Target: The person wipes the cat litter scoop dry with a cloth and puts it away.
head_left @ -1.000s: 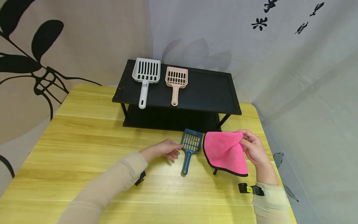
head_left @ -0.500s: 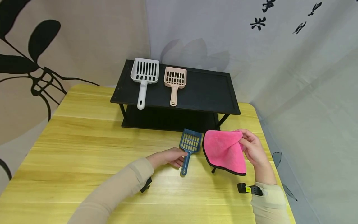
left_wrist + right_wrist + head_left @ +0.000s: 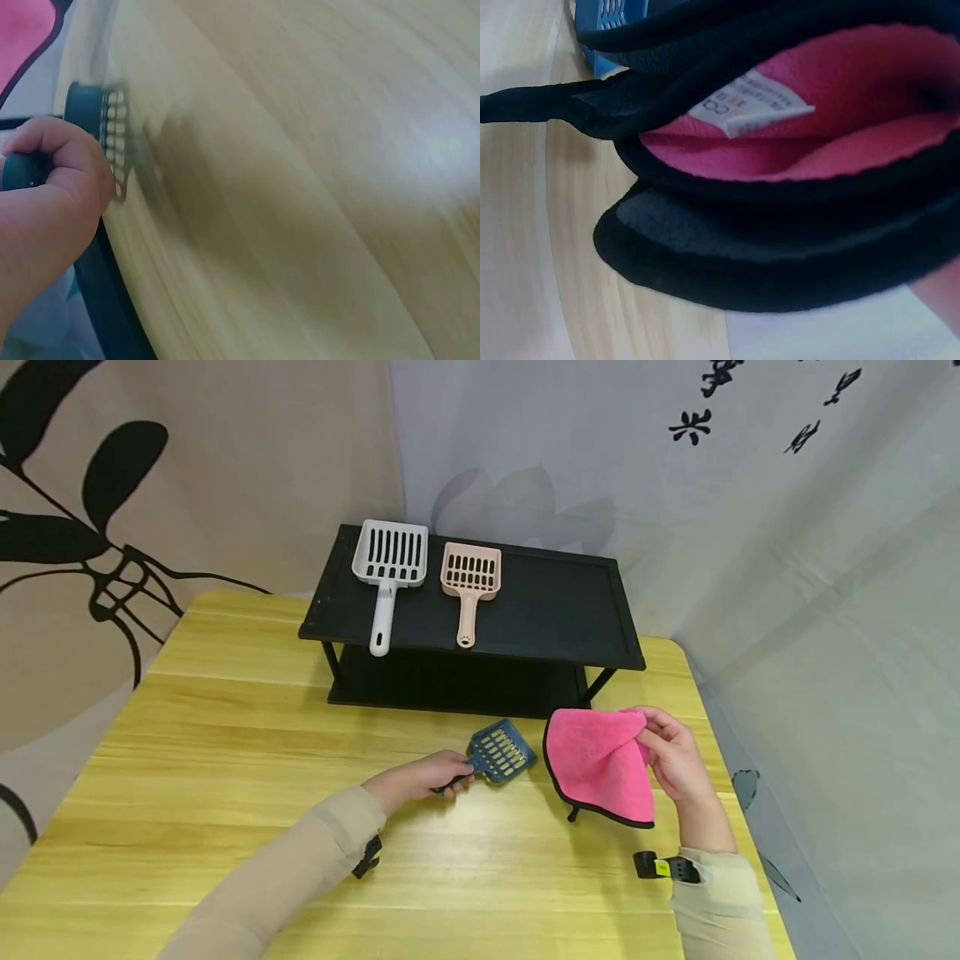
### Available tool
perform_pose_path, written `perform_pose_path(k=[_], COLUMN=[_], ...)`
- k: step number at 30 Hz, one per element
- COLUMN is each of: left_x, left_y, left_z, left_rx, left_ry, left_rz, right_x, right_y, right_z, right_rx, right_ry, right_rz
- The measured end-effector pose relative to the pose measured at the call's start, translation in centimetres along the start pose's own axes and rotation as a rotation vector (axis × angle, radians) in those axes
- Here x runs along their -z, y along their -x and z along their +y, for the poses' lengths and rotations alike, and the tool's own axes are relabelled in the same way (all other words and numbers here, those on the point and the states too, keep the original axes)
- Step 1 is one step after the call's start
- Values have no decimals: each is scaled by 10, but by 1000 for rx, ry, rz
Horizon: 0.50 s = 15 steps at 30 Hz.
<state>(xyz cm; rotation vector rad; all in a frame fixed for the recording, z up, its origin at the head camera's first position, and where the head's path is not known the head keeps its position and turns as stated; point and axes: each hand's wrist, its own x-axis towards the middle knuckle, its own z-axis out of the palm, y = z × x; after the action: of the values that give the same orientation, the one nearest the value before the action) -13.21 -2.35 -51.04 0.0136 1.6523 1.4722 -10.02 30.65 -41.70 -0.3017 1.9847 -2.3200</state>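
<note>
Wood tabletop (image 3: 247, 760): blue scoop (image 3: 497, 757) gripped by left hand (image 3: 423, 777), cloth (image 3: 592, 752) pinched by right hand (image 3: 675, 758); beyond both, white scoop (image 3: 387, 580) and peach scoop (image 3: 469, 592) are set on rack (image 3: 558, 610), blue's seemingly left.

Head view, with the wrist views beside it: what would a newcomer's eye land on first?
Probably the bright pink, black-edged fabric cloth, held by the right hand above the yellow wood-grain table. Next, the blue slotted scoop to its left, its handle gripped by the left hand. Behind them, a white slotted scoop and a smaller peach one lie side by side on the black two-tier shelf.
</note>
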Motion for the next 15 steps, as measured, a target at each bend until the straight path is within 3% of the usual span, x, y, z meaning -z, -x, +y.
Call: perform_pose_path(k=[7,15], left_x=[32,55], left_y=[27,58], left_z=[4,22], left_rx=[-56,-88], left_ry=[-58,-131], left_rz=[-53,-43], right_x=[-1,-7], right_y=[-2,-5], right_z=[5,7], right_rx=[-7,-21], right_ry=[-6,-9], right_rz=[44,120])
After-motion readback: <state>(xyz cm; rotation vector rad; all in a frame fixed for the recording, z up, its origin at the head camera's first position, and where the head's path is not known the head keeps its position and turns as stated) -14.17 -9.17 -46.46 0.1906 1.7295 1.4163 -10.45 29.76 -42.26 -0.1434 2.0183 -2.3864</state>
